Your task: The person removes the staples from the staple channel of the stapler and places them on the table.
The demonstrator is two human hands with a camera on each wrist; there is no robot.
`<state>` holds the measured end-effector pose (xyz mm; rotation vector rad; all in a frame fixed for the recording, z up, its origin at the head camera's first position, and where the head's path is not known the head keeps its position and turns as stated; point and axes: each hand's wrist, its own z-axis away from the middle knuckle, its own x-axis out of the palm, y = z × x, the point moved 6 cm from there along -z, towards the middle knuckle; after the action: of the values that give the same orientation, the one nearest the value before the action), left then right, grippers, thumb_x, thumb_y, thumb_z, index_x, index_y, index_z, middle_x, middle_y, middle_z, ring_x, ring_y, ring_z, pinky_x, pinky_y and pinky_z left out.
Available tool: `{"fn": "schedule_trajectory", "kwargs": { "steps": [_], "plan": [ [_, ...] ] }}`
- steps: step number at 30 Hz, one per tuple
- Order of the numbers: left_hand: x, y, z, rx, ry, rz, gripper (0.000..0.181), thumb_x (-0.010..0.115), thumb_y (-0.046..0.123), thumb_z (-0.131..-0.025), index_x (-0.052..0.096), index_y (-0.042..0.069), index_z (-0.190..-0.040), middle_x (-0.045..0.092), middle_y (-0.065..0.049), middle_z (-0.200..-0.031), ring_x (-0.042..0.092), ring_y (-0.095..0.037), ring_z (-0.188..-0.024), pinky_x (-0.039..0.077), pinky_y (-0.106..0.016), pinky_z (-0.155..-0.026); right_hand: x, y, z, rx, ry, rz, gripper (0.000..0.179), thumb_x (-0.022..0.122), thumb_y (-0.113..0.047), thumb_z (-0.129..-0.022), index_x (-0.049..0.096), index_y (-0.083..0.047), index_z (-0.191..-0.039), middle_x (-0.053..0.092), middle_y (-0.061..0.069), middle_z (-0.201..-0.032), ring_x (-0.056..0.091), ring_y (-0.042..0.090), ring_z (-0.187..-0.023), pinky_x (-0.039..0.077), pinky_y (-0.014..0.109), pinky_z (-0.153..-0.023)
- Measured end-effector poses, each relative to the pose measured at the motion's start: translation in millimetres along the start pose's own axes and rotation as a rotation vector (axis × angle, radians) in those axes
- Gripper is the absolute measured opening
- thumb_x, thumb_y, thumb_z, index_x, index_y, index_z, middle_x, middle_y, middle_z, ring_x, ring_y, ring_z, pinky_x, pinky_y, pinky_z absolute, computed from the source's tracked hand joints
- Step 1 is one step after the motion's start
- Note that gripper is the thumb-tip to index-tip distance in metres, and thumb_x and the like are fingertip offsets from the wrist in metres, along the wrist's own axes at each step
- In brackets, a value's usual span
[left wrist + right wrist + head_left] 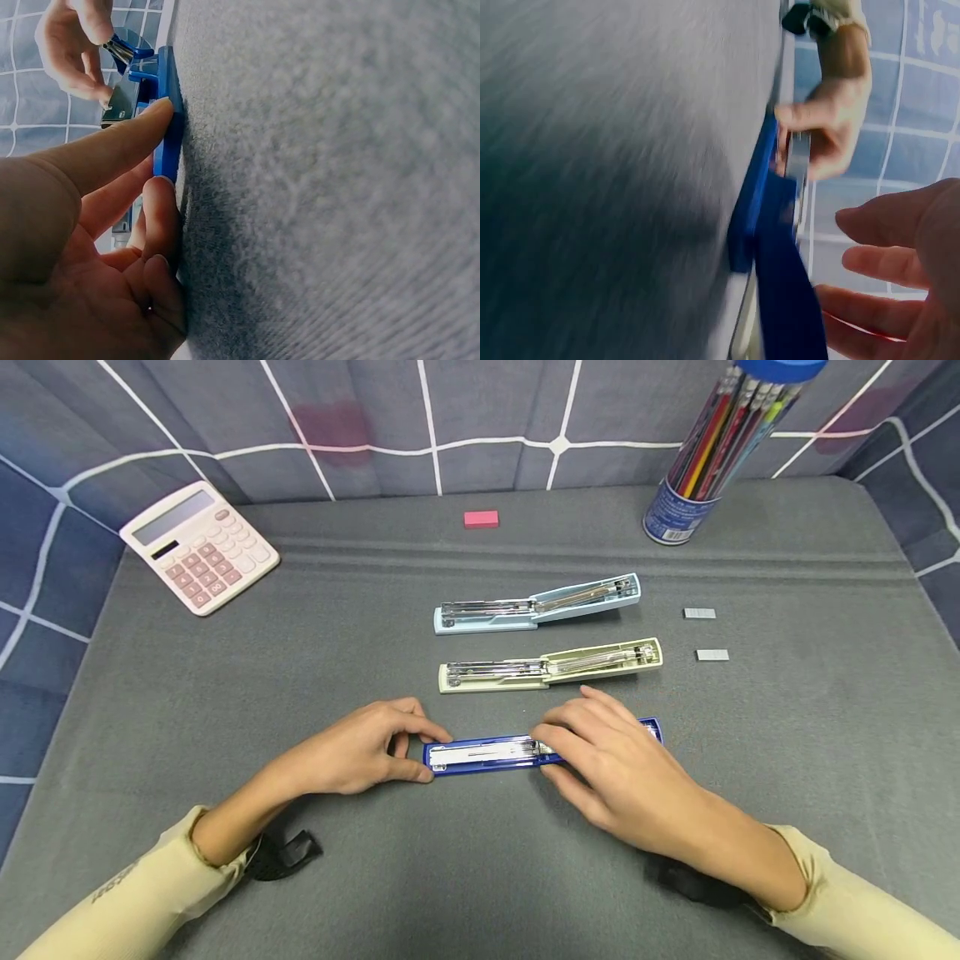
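A blue stapler [480, 755] lies opened out flat on the grey table, its silver metal insides facing up. The thumb and fingers of my left hand [348, 753] pinch the left end of its base [167, 154] from both sides. My right hand [626, 768] hovers over the middle and right half, covering much of that part. In the right wrist view, the fingers of the right hand [930, 262] are loosely bent beside the blue upper arm [784, 285], with a gap between thumb and fingers. Whether the fingertips touch metal is hard to tell.
Behind are a pale green stapler [495, 685] and a light blue stapler [487, 625], both opened out. Two small staple strips [699, 613] lie to the right. Farther back are a pink eraser [481, 519], a calculator [202, 547] and a pencil tub [678, 514].
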<state>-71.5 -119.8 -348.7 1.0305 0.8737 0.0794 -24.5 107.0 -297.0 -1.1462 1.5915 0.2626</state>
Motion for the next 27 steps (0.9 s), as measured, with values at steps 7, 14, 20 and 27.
{"fn": "schedule_trajectory", "kwargs": {
  "steps": [7, 14, 20, 27],
  "plan": [
    [0.1, -0.3, 0.1, 0.012, 0.004, 0.006, 0.035, 0.082, 0.016, -0.082, 0.073, 0.014, -0.115, 0.057, 0.007, -0.089, 0.051, -0.007, -0.068, 0.042, -0.026, -0.059, 29, -16, -15.6, -0.046, -0.121, -0.065, 0.036, 0.071, -0.017, -0.090, 0.062, -0.006, -0.123, 0.060, 0.008, -0.121, 0.056, 0.024, -0.115, 0.043, 0.043, -0.099],
    [-0.9, 0.8, 1.1, 0.023, 0.009, -0.005, 0.035, 0.082, 0.017, -0.082, 0.073, 0.014, -0.115, 0.057, 0.006, -0.089, 0.051, -0.007, -0.068, 0.042, -0.026, -0.059, 41, -17, -23.9, -0.015, -0.208, -0.074, 0.035, 0.069, -0.020, -0.092, 0.063, -0.005, -0.122, 0.059, 0.007, -0.123, 0.054, 0.023, -0.116, 0.043, 0.042, -0.099],
    [-1.5, 0.4, 1.5, 0.018, 0.007, -0.015, 0.035, 0.082, 0.019, -0.083, 0.072, 0.015, -0.116, 0.057, 0.006, -0.089, 0.050, -0.007, -0.069, 0.041, -0.026, -0.059, 49, -17, -29.8, 0.025, -0.281, -0.077, 0.034, 0.068, -0.023, -0.094, 0.065, -0.004, -0.121, 0.059, 0.007, -0.125, 0.053, 0.022, -0.118, 0.043, 0.041, -0.098],
    [-0.6, 0.3, -0.6, 0.011, -0.002, -0.025, 0.035, 0.082, 0.020, -0.082, 0.072, 0.015, -0.116, 0.057, 0.007, -0.089, 0.050, -0.007, -0.069, 0.041, -0.026, -0.059, 52, -15, -32.7, 0.099, -0.296, -0.120, 0.032, 0.069, -0.022, -0.093, 0.067, -0.004, -0.120, 0.058, 0.008, -0.130, 0.051, 0.021, -0.121, 0.042, 0.041, -0.100]
  ]
}}
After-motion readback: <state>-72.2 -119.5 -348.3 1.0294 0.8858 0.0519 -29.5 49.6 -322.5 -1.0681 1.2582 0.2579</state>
